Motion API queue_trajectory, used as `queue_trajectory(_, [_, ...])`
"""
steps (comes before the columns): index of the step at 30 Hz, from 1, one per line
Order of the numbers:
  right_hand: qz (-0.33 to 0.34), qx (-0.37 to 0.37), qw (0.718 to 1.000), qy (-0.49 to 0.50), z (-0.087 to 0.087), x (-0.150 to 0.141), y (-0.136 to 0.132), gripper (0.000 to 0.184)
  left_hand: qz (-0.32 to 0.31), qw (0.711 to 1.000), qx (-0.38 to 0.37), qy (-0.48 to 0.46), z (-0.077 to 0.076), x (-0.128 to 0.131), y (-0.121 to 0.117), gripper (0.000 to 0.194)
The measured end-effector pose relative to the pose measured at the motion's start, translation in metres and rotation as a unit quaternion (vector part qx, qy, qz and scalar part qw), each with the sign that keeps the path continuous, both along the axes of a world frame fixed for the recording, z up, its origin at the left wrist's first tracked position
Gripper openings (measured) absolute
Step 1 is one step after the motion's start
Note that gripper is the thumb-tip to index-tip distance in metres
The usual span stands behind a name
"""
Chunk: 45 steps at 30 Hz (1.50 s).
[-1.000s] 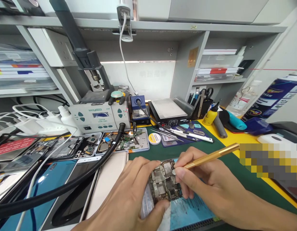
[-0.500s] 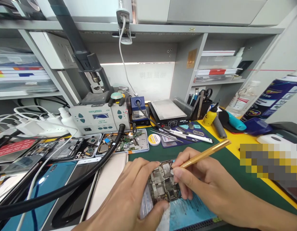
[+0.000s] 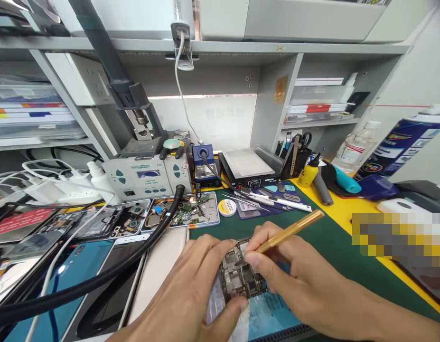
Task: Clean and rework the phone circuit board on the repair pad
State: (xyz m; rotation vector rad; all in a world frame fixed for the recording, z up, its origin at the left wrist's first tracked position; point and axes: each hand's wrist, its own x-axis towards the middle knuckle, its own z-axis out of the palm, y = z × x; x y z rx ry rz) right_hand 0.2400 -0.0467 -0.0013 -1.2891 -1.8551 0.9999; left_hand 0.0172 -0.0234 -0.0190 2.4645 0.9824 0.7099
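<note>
A phone circuit board [image 3: 234,280] with metal shields and dark chips lies above a blue pad [image 3: 273,313] at the bottom middle. My left hand [image 3: 194,280] grips the board's left side, forefinger at the top edge and thumb at the lower edge. My right hand [image 3: 294,270] pinches a gold pen-shaped tool [image 3: 291,231], its handle slanting up to the right. The tool's dark tip is over the upper part of the board; whether it touches the surface I cannot tell. My right fingers hide the board's upper right corner.
Phones, including a blue one [image 3: 77,280], lie at left under a thick black hose [image 3: 109,270]. Behind are a grey rework station [image 3: 148,175], a tray of board parts [image 3: 205,209], a round tin [image 3: 227,207] and tweezers [image 3: 246,202]. A yellow bottle [image 3: 308,172] stands at right.
My right hand has shifted left with the gold tool, bringing its tip further over the board. My left hand keeps the board in place. The view has tilted slightly.
</note>
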Motion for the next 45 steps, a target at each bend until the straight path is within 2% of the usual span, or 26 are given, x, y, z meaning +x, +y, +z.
queue_trajectory(5, [0.007, -0.059, 0.994, 0.096, -0.002, 0.002, -0.003, 0.029, 0.001, 1.000, -0.023, -0.008, 0.001, 0.002, 0.001, 0.061])
queue_trajectory(9, [0.003, -0.054, 0.990, 0.128, -0.005, 0.002, -0.002, 0.029, -0.002, 0.999, -0.036, -0.015, 0.002, 0.003, 0.001, 0.061])
queue_trajectory(15, [0.008, -0.038, 0.993, 0.115, -0.004, 0.001, -0.002, 0.030, -0.002, 0.999, -0.045, -0.008, 0.004, 0.003, 0.000, 0.062])
queue_trajectory(24, [-0.002, 0.027, 0.997, 0.070, -0.005, -0.001, -0.002, 0.025, -0.005, 0.998, -0.066, 0.003, 0.010, 0.002, -0.001, 0.058])
queue_trajectory(30, [-0.003, 0.064, 0.997, 0.031, -0.004, -0.001, -0.002, 0.022, -0.008, 0.998, -0.053, 0.013, 0.011, 0.002, -0.001, 0.060])
queue_trajectory(38, [0.004, 0.060, 0.998, 0.021, -0.002, -0.001, 0.001, 0.021, -0.019, 0.998, -0.049, 0.030, 0.004, 0.003, 0.002, 0.056])
queue_trajectory(45, [0.005, 0.050, 0.999, 0.006, 0.002, -0.001, 0.001, 0.022, -0.015, 0.998, -0.047, 0.029, 0.010, 0.002, 0.001, 0.059])
